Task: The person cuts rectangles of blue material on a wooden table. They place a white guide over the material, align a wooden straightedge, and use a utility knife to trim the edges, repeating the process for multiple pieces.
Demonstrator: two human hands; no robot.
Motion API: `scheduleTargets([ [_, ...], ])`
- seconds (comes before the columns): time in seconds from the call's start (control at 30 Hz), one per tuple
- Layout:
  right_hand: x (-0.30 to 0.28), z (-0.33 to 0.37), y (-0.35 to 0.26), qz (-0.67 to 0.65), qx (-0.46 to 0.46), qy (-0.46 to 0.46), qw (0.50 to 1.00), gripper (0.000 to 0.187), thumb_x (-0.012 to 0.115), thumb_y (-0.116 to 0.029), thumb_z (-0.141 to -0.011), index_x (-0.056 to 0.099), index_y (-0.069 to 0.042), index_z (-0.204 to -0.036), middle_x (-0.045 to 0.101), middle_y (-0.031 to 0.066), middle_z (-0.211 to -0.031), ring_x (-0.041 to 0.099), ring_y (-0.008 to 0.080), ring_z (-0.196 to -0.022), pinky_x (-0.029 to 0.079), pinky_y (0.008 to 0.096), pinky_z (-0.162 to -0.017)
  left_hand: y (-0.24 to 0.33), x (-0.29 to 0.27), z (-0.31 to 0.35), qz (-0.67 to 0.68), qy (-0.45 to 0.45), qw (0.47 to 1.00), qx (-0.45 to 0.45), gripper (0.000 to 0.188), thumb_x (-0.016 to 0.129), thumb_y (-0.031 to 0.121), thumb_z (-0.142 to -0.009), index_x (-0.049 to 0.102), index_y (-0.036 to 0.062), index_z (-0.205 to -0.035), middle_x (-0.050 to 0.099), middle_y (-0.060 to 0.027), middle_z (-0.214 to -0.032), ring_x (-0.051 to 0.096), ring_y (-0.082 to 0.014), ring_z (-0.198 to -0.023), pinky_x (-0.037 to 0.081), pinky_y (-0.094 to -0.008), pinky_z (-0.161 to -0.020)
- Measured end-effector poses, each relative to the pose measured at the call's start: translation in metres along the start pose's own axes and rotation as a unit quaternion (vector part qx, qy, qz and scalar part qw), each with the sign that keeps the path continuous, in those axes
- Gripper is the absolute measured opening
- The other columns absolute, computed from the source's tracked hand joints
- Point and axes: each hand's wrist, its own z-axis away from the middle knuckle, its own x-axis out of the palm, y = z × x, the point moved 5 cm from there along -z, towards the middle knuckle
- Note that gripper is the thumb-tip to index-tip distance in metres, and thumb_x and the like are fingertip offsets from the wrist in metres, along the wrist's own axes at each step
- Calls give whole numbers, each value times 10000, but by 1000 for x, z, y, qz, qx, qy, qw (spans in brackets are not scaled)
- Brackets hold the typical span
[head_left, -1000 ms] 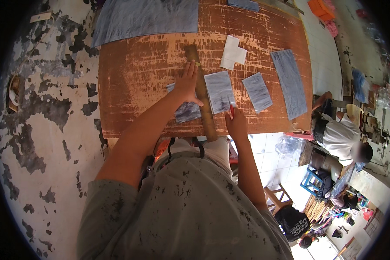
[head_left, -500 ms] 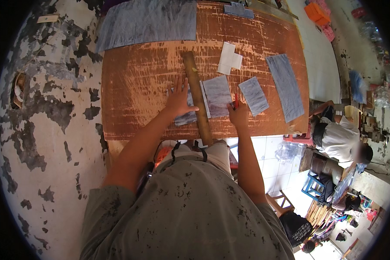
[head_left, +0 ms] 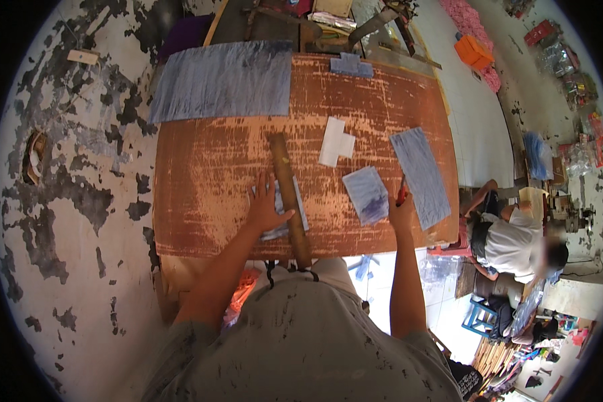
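My left hand point(head_left: 264, 209) lies flat with fingers spread, its thumb against a long, narrow brown bar point(head_left: 289, 197). Under the hand and bar is a grey streaked sheet piece point(head_left: 273, 233), its pale edge showing to the bar's right. My right hand point(head_left: 402, 213) is closed round a small red-handled tool point(head_left: 402, 195) with a thin dark tip; its exact kind is unclear. Just left of that hand lies a small grey rectangle point(head_left: 365, 191) with a darker purplish corner. Beyond it, to the right, lies a longer grey strip point(head_left: 422, 177).
The worn brown tabletop point(head_left: 208, 181) also bears a large grey sheet point(head_left: 224, 80), a white stepped template point(head_left: 335, 142) and blue-grey pieces point(head_left: 350, 65). A peeling wall point(head_left: 80, 221) stands at left. A person in a white shirt point(head_left: 509, 244) sits at right.
The view has tilted, showing more beyond the table. My right hand has moved right, away from the bar. The grey piece beside the bar's right edge is gone from there. My left hand stays on the bar.
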Motion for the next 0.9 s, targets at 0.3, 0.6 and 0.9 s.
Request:
scheduleTargets([
  [0.3, 38, -175, -60, -121, -91, -23, 988, 367, 664, -322, -1081, 741, 36, -1090, 630, 81, -736, 677, 221, -789, 526, 373, -765, 18, 3, -59, 36, 189, 972, -135, 1035, 629, 559, -1035, 100, -4, -1724, 32, -264, -1786, 13, -469, -1654, 79, -638, -1318],
  [0.6, 115, -473, -158, -405, -105, -78, 905, 301, 581, -288, -1143, 677, -10, -1209, 761, 88, -958, 697, 126, -793, 537, 285, -647, 26, 0, -67, -21, 157, 963, -219, 963, 597, 533, -1013, 205, 0, -1712, 142, -237, -1783, 130, -417, -1653, 108, -623, -1324],
  [0.9, 203, -695, -274, -601, -135, -45, 786, 247, 532, -244, -1159, 579, -8, -1214, 792, 173, -1096, 795, 260, -963, 610, 358, -792, 33, -5, -80, -23, 148, 964, -219, 983, 567, 590, -962, 283, -21, -1677, 208, -263, -1761, 161, -458, -1640, 96, -619, -1319],
])
